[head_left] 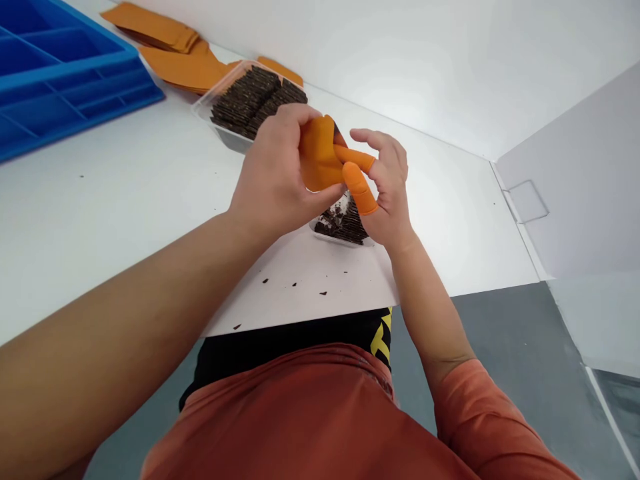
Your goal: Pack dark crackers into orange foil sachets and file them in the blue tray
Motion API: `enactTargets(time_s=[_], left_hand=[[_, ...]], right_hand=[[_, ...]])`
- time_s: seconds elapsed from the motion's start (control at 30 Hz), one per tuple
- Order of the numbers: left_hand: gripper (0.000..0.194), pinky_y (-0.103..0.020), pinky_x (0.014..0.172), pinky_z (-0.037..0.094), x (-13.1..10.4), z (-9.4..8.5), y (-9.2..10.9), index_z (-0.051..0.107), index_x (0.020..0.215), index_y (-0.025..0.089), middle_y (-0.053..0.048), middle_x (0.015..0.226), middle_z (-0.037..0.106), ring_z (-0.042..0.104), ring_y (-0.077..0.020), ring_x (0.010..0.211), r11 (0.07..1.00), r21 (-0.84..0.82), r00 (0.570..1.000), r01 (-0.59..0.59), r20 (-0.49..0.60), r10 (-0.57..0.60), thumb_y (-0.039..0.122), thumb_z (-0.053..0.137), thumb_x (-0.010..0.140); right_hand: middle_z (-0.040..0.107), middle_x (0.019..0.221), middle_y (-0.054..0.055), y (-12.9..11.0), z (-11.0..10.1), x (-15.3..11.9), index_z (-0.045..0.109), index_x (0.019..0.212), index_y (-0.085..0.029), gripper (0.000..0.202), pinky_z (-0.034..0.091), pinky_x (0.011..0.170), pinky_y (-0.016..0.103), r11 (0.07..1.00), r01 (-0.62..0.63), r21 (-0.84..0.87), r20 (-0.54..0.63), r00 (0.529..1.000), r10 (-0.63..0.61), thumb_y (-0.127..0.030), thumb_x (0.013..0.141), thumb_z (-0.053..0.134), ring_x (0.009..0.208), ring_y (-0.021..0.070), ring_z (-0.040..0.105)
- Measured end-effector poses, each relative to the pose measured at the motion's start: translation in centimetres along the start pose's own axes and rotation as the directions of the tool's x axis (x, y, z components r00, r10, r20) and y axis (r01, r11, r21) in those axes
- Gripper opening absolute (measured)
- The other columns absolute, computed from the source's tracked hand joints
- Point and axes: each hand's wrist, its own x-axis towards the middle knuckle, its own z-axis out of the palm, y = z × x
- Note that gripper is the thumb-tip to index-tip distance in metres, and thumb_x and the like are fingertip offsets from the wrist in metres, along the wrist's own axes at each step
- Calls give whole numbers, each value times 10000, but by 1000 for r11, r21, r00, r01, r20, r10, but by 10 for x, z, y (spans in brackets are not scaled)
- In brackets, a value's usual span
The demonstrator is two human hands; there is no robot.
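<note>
Above a white worktop, the left hand pinches an orange pouch, fingers clamped on it. The right hand, wearing orange finger cots, closes on its opening, apparently spreading it. Trays of dark crackers sit just beyond.

Pouch between both hands above near tray; far tray behind; crate leftward, seemingly on table

We are viewing from one head-worn camera, looking forward and steeply down, close over the white table. It is taking in the wearer's forearms and lap.
</note>
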Motion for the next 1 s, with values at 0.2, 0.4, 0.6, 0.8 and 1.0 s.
enactTargets(time_s=[0.2, 0.4, 0.6, 0.8, 1.0], left_hand=[[790, -612, 1050, 596, 1, 2, -12, 535, 1360, 302, -96, 1365, 686, 680, -347, 1201, 998, -56, 999, -38, -4, 38, 571, 983, 768], [831, -619, 1031, 581, 0, 3, -17, 538, 1405, 319, -103, 1392, 671, 667, -358, 1210, 996, -72, 999, -52, -9, 52, 622, 974, 765], [866, -629, 1046, 560, 1, 3, -17, 558, 1385, 316, -106, 1380, 666, 662, -372, 1197, 993, -116, 1000, -20, -23, 17, 743, 949, 742], [746, -564, 1028, 584, -1, 0, -3, 564, 1383, 333, -88, 1393, 678, 688, -334, 1224, 995, -93, 998, -29, -61, 24, 767, 864, 854], [840, -598, 1052, 534, 0, 5, -16, 559, 1386, 312, -91, 1364, 692, 678, -368, 1208, 986, -155, 998, -61, -38, 56, 776, 912, 782]], right_hand=[[685, 1528, 85, -13, -6, 1, 802, 1291, -328, 382, 432, 1384, 492, 996, -48, -80, -15, 999, 47, -426, 1177, 450, 1520, 237, 551], [660, 1588, 106, -12, -4, 0, 689, 1441, -301, 463, 430, 1400, 537, 985, -16, -169, 2, 1000, 17, -487, 1186, 351, 1585, 266, 550], [472, 1766, 120, -15, -2, 1, 595, 1568, -341, 527, 283, 1451, 666, 977, -127, -169, 16, 991, 132, -585, 1100, 588, 1743, 359, 358], [479, 1755, 117, -17, 3, -1, 707, 1424, -324, 504, 252, 1435, 736, 982, -102, -159, 76, 990, 115, -637, 1029, 713, 1771, 418, 268], [524, 1732, 89, -13, 2, 0, 749, 1327, -347, 391, 261, 1450, 696, 982, -126, -140, 94, 986, 140, -589, 1019, 745, 1739, 379, 341]])
